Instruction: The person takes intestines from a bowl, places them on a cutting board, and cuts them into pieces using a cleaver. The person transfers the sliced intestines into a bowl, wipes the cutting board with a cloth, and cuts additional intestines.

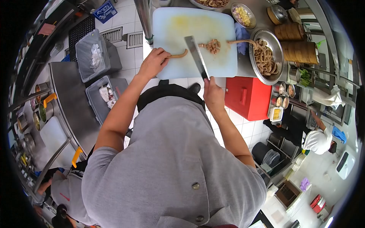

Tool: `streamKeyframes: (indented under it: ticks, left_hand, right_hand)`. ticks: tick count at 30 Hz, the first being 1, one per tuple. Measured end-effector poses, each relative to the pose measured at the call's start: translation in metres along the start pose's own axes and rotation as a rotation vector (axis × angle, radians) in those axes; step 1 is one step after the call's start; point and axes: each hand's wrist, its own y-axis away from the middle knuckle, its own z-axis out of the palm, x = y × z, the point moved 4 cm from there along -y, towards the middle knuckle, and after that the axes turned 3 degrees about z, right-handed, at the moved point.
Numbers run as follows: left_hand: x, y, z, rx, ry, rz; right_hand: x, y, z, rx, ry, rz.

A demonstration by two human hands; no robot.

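"In the head view, what's the left hand point(155, 62) doing?"
"Fingers closed on one end of a meat strip point(178, 56) — it lies on the cutting board point(169, 36)."
"And the right hand point(213, 93)?"
"Wrapped tight round the handle of a knife point(196, 55). The blade stands between the strip and a small chopped pile point(214, 46) — whether it touches the board, I can't tell."
"Beside the board?"
"A metal bowl point(270, 80) of meat."

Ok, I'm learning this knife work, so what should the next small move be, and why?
Probably a small slice with the cleaver through the brown strip, near the blade. The left hand holds the strip at the other end, the right hand grips the cleaver, and small pieces already lie beyond the blade.
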Motion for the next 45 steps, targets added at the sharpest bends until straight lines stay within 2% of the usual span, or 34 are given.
streamKeyframes:
  ticks: [5,7,15,21,23,24,28,30,37,39,42,45]
  left_hand:
    - [-0.001,0.004,-0.001,-0.011,-0.001,-0.009]
    - [-0.001,0.001,-0.001,-0.012,-0.006,-0.011]
    - [-0.001,0.002,0.0,-0.005,-0.028,-0.022]
    - [0.001,0.009,-0.002,-0.017,-0.01,-0.07]
    - [0.002,0.007,-0.001,-0.005,-0.001,-0.064]
    - [0.002,0.007,-0.001,0.001,-0.008,-0.055]
    - [0.001,0.008,-0.001,-0.009,-0.013,-0.07]
    - [0.0,0.006,-0.001,-0.017,-0.012,-0.08]
    - [0.001,0.01,0.0,0.006,0.005,-0.069]
    - [-0.003,0.008,-0.004,0.003,-0.014,-0.09]
    - [-0.001,0.013,-0.004,-0.01,-0.016,-0.102]
    - [0.001,0.018,-0.002,0.005,-0.013,-0.101]
  right_hand:
    - [0.004,-0.007,0.007,-0.091,0.112,0.017]
    - [-0.002,-0.005,-0.006,0.037,-0.068,0.016]
    - [0.004,-0.01,0.013,-0.076,0.128,-0.003]
    - [-0.01,0.004,-0.009,-0.011,-0.06,0.034]
    - [-0.006,0.006,0.007,-0.064,0.036,-0.011]
    - [-0.005,0.003,0.011,-0.137,0.102,0.032]
    - [-0.005,0.001,0.008,-0.08,0.113,-0.014]
    - [-0.009,0.001,-0.004,0.042,-0.07,-0.016]
    - [-0.007,0.001,0.015,-0.064,0.115,-0.045]
    - [-0.009,0.002,0.014,-0.068,0.113,-0.052]
    - [-0.012,0.005,-0.002,0.039,-0.095,-0.054]
    - [-0.022,0.011,-0.003,-0.037,-0.016,-0.043]
